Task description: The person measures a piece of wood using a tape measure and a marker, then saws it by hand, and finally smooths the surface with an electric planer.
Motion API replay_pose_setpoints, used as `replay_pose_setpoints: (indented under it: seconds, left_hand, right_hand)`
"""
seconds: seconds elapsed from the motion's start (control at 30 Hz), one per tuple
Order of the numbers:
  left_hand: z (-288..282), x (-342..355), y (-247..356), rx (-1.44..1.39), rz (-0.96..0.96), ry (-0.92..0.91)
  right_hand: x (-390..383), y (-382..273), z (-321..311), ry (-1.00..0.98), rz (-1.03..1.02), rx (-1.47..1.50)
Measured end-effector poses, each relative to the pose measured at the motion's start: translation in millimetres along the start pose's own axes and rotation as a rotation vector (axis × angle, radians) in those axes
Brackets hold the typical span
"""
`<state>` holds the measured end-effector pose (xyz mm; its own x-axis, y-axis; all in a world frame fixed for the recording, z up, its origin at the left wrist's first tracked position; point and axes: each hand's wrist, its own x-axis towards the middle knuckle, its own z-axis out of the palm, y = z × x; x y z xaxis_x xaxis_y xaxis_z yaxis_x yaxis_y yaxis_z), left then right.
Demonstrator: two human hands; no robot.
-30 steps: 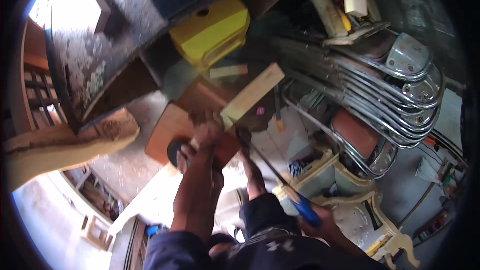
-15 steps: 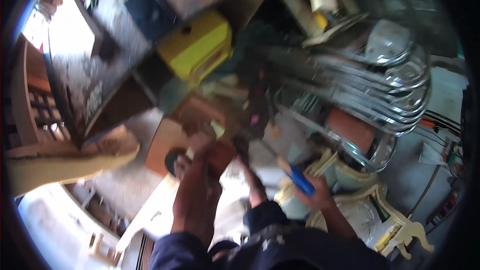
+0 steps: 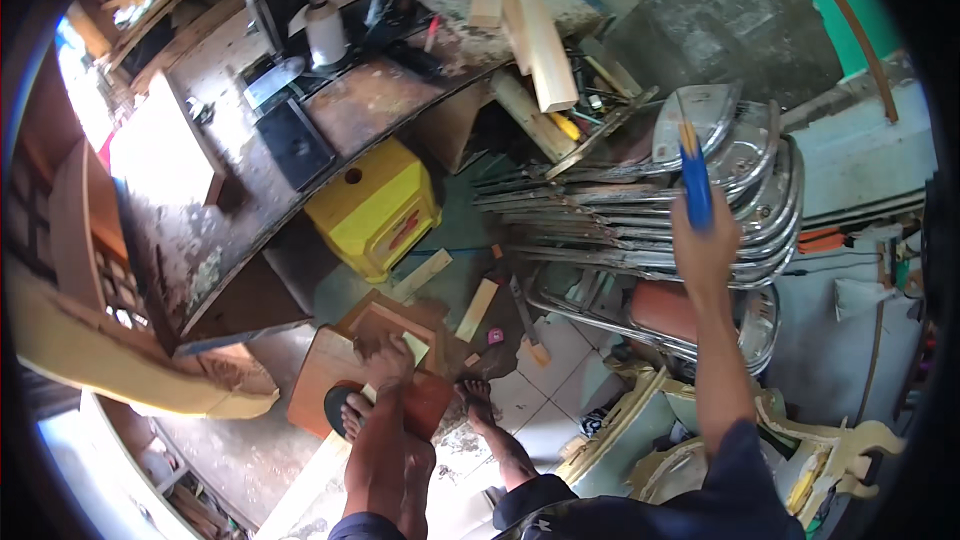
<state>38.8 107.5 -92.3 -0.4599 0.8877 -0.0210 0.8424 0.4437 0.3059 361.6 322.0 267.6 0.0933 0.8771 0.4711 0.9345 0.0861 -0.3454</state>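
Note:
My right hand (image 3: 708, 245) is raised at the right, closed round the blue handle of a tool (image 3: 694, 185). A narrow blade points up from it; seen edge-on, its kind cannot be told. Low at the centre left, my left hand (image 3: 388, 362) grips a pale wooden strip (image 3: 416, 348), fingers bent over it. The strip lies across a reddish-brown wooden stool (image 3: 318, 372). My left foot (image 3: 354, 414), in a black sandal, is on the stool beside that hand. The strip's middle is hidden under hand and leg.
A yellow plastic stool (image 3: 370, 205) stands under a worn workbench (image 3: 390, 90) that bears a sewing machine (image 3: 325, 0) and planks (image 3: 535, 40). Stacked metal-framed chairs (image 3: 640, 210) fill the right. Offcuts (image 3: 476, 310) lie on the floor. A carved cream frame (image 3: 650, 420) is nearby.
My right hand has lifted the blue-handled tool up and away to the right, its arm now stretched out. My left hand stays at the strip. The view has shifted and is sharper.

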Motion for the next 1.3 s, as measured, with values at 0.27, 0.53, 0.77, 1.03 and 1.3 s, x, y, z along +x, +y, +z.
replay_pose_setpoints:
  seconds: [0.27,0.53,0.77,1.03,1.3]
  left_hand:
    - [-1,5,29,-0.053,-0.078,-0.307]
    - [-23,-3,9,-0.116,0.062,-0.160]
    - [-27,-33,14,-0.310,-0.062,0.063]
    - [-227,-91,-30,-0.419,-0.361,-0.004]
    - [-618,-288,-223,-0.530,-0.421,1.173]
  right_hand:
    - [113,54,172,-0.329,-0.331,-0.733]
    - [11,52,147,-0.325,-0.536,-0.370]
    - [-204,132,53,-1.071,-0.424,0.021]
    - [-349,55,-42,-1.759,-0.550,0.001]
    - [-316,-113,-20,-1.433,-0.879,0.099]
